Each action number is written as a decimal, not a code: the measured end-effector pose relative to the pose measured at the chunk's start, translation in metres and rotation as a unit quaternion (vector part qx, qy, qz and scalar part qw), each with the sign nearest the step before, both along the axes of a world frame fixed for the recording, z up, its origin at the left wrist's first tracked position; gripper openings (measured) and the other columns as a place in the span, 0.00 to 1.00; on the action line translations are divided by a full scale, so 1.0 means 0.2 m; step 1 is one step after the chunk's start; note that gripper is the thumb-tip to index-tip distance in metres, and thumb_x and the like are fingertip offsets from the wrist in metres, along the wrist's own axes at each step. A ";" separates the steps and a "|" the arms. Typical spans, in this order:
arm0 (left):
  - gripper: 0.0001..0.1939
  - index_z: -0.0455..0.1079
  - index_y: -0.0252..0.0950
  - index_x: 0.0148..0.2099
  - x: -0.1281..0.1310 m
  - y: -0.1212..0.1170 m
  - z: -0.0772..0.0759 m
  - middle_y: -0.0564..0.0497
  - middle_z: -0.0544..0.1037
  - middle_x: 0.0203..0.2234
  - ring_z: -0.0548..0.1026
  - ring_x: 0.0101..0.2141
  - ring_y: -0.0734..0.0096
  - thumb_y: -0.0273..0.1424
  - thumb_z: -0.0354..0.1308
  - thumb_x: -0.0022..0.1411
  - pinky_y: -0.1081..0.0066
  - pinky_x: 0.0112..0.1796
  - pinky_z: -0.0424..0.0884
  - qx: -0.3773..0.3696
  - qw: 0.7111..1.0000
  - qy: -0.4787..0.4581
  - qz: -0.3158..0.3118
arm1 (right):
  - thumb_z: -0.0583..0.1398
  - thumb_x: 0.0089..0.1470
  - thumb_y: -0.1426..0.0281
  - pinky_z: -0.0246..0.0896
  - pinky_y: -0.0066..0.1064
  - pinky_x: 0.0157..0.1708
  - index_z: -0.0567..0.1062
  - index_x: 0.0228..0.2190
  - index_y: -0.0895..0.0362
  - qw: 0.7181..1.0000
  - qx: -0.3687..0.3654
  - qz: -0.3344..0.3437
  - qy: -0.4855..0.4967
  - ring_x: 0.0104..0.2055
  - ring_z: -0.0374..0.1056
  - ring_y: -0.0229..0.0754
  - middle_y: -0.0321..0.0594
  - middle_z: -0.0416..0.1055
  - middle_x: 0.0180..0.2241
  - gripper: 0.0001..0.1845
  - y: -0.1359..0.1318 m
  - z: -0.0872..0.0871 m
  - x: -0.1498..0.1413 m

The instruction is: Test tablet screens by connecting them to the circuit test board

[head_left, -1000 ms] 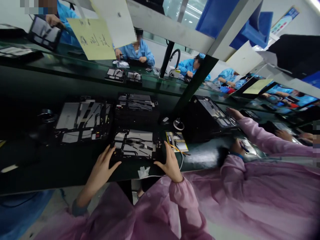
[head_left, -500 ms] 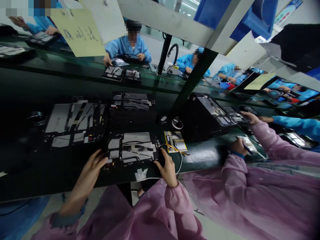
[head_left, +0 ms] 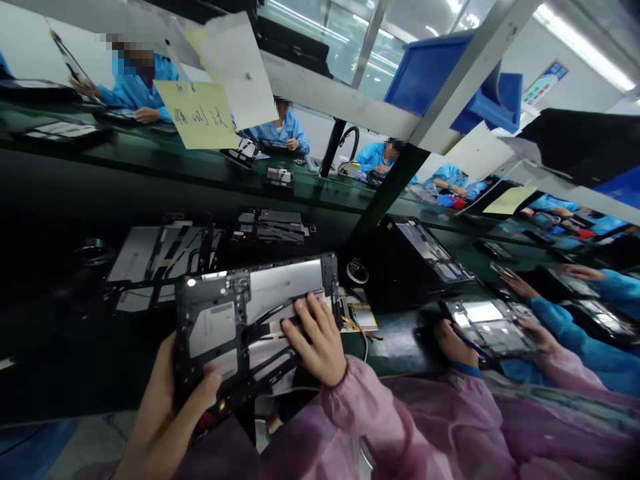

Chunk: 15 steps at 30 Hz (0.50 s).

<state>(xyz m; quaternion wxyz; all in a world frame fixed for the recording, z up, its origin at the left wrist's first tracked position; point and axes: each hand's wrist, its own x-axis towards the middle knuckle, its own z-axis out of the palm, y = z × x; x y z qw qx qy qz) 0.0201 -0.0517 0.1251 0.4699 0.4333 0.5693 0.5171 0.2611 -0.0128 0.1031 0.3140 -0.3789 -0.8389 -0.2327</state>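
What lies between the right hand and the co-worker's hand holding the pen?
In the head view: a yellow-edged card, an orange lead, a white cable, then dark green bench.

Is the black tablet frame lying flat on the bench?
No, the left hand and right hand hold the black tablet frame raised and tilted above the green bench.

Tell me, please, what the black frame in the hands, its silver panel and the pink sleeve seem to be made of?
The black frame looks like moulded plastic, from its matte dark surface. The silver panel on it seems sheet metal, from its smooth, pale sheen, but it could be foil. The pink sleeve seems thin synthetic fabric, lightly glossy, with soft folds and a gathered cuff.
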 end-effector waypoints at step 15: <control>0.19 0.70 0.52 0.52 0.16 0.26 -0.74 0.48 0.81 0.42 0.79 0.38 0.57 0.43 0.55 0.57 0.58 0.41 0.77 0.021 0.977 0.127 -0.168 | 0.54 0.48 0.87 0.49 0.45 0.63 0.56 0.63 0.63 0.944 -0.215 -0.240 -0.064 0.65 0.52 0.51 0.54 0.55 0.63 0.40 1.63 0.24 0.58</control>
